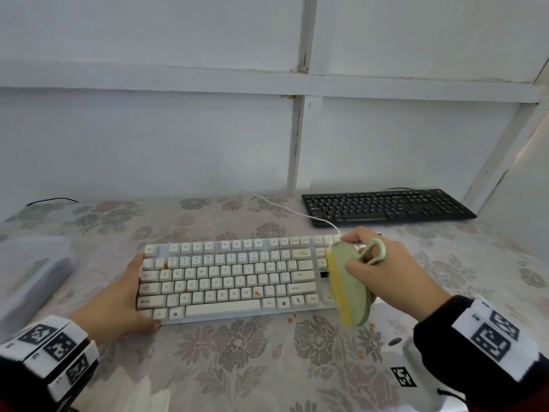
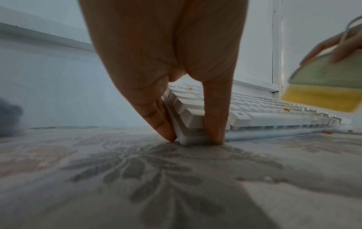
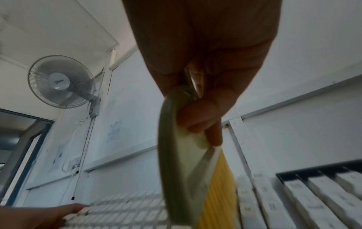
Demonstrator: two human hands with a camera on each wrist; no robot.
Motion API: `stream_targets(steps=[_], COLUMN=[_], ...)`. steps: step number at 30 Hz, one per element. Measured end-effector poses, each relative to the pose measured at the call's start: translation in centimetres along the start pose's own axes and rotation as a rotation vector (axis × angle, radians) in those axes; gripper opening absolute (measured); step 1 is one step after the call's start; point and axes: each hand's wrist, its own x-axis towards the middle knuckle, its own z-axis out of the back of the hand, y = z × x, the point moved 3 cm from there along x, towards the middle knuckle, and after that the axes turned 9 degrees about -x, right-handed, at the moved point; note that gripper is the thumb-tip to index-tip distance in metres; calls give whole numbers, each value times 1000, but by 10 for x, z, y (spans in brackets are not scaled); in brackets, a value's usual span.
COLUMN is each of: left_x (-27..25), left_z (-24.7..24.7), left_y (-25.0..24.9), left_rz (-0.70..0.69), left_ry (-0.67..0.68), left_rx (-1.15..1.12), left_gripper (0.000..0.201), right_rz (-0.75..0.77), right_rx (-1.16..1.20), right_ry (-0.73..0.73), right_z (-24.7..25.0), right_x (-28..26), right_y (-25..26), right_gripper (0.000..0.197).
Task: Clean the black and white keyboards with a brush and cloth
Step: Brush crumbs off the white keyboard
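Head view | step: brushing white keyboard (image 1: pixel 228 278); right hand (image 1: pixel 383 269) grips brush (image 1: pixel 347 286); left hand (image 1: pixel 118 298) braces its end, fingers straight | next: sweep crumbs (image 1: pixel 258 292) off keys

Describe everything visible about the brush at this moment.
The brush has a sage-green oval plastic back, a loop handle and yellow bristles. The right hand holds it by the handle, tilted on edge, bristles facing left over the right end of the white keyboard. Whether the bristles touch the keys is unclear.
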Motion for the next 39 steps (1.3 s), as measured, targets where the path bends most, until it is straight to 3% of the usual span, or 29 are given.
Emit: stream_targets(steps=[5, 15, 23, 30, 35, 39], left_x=[0, -2, -4, -4, -5, -6], left_z=[0, 0, -1, 0, 0, 0], left_y=[-1, -5, -7, -8, -10, -12], left_rz=[7, 26, 26, 31, 40, 43], left_ry=[-7, -6, 3, 14, 5, 0], left_rx=[12, 54, 27, 14, 11, 4], left_gripper=[126, 125, 124, 122, 122, 122], right_rz=[59, 43, 32, -12, 16, 68], right_rx=[33, -37, 7, -34, 57, 28], right_ry=[-203, -20, -173, 23, -155, -153], right_z=[12, -17, 3, -9, 12, -4], right_x=[17, -16, 12, -13, 7, 21], right_y=[18, 3, 11, -2, 17, 28], right_gripper=[36, 28, 38, 30, 34, 34])
